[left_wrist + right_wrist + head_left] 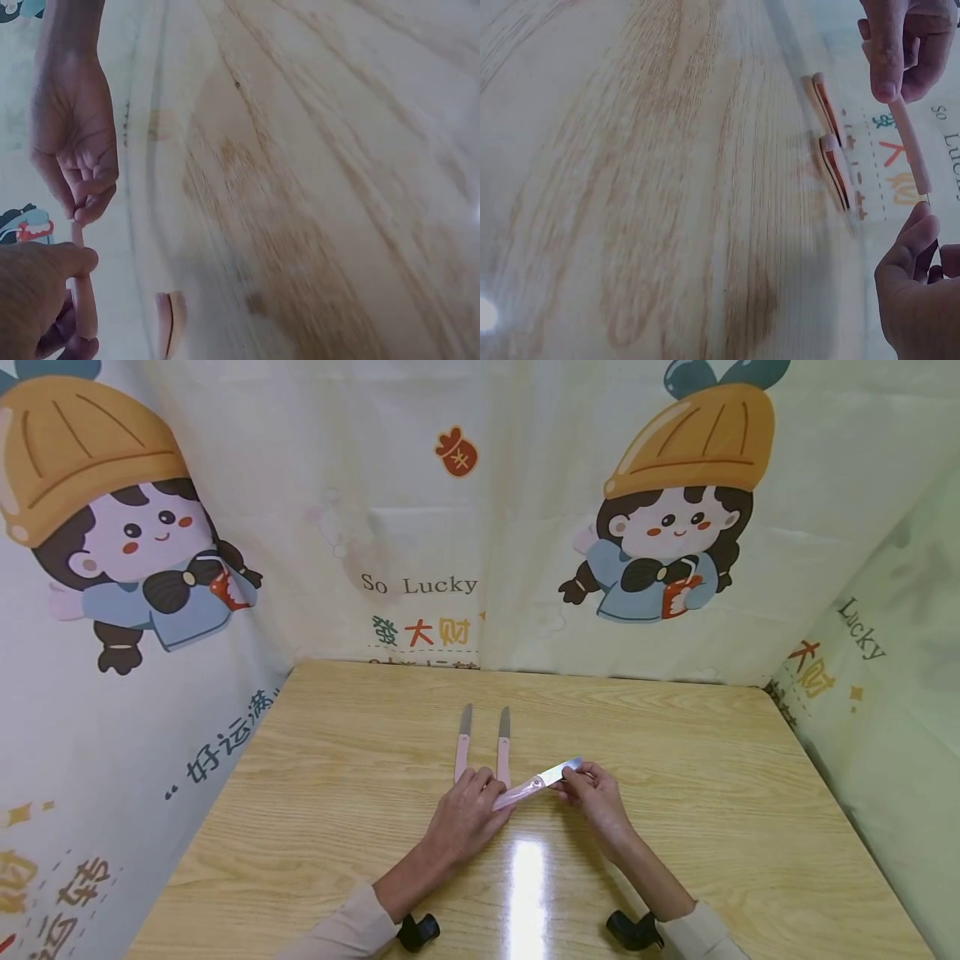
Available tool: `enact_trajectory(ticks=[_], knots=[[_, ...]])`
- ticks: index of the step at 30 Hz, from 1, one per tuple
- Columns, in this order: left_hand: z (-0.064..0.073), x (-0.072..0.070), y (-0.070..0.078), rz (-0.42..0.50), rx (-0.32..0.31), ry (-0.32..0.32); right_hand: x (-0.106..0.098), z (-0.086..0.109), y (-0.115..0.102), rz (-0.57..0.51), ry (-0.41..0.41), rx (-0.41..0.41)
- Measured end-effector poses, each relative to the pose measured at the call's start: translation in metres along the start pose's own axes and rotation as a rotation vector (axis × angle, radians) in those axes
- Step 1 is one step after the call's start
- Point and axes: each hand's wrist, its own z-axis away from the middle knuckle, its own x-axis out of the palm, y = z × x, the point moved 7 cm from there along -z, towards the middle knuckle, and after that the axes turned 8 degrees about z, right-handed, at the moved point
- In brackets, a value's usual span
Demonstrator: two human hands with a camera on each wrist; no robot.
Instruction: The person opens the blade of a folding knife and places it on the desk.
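So we're sitting at a light wood-grain bench [315,793] boxed in on three sides by a cream curtain [525,510] printed with cartoon girls in orange hats, "So Lucky" lettering and some Chinese characters. Near the middle of the bench we've got two pink-handled knives [482,748] lying side by side, close together but not touching, blades pointing away from us toward the curtain. A third knife [536,785] of the same kind is up in our hands, held roughly level and slanted across just in front of the other two, with its steel blade pointing up and to the right. Our left hand [467,814] has its fingers curled round the pink handle end, and in the left wrist view we can see the thumb lying along the top of that handle. Our right hand [592,793] is pinching the blade end between thumb and fingertips, and the right wrist view shows that same pinch from below with the handle running off toward the left hand. From up top, our left hand's fingertips sit right at the near ends of the two lying knives, but we can't tell if they're actually touching them. There's a bright glare spot [527,877] on the bench between our forearms, and light-coloured sleeves [352,931] show at both wrists.
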Motion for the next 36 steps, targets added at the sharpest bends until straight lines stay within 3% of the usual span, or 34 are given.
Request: enact_trajectory(ticks=[3,5,10,12,15,18,23,31,36], knots=[[0.0,0.002,-0.001,0.014,-0.039,-0.012,0.0,-0.001,0.001,-0.032,0.006,-0.001],[0.0,0.003,-0.003,0.07,-0.093,-0.029,0.001,0.0,0.001,-0.047,-0.026,-0.013],[-0.001,0.006,-0.009,0.352,-0.311,-0.08,0.014,0.003,0.003,-0.037,-0.196,-0.038],[-0.003,0.01,-0.008,0.449,-0.371,-0.102,0.022,0.004,0.003,-0.041,-0.262,-0.045],[-0.007,0.015,-0.004,0.528,-0.403,-0.134,0.032,0.005,0.002,-0.066,-0.303,-0.048],[-0.009,0.019,-0.003,0.564,-0.423,-0.154,0.033,0.003,0.001,-0.046,-0.242,-0.049],[-0.007,0.018,-0.006,0.593,-0.465,-0.154,0.025,-0.011,-0.009,0.156,-0.132,-0.089],[0.004,0.014,-0.011,0.577,-0.483,-0.144,0.004,-0.051,-0.027,0.762,-0.023,-0.312],[0.005,0.013,-0.011,0.59,-0.485,-0.137,0.004,-0.061,-0.021,0.859,-0.027,-0.26]])
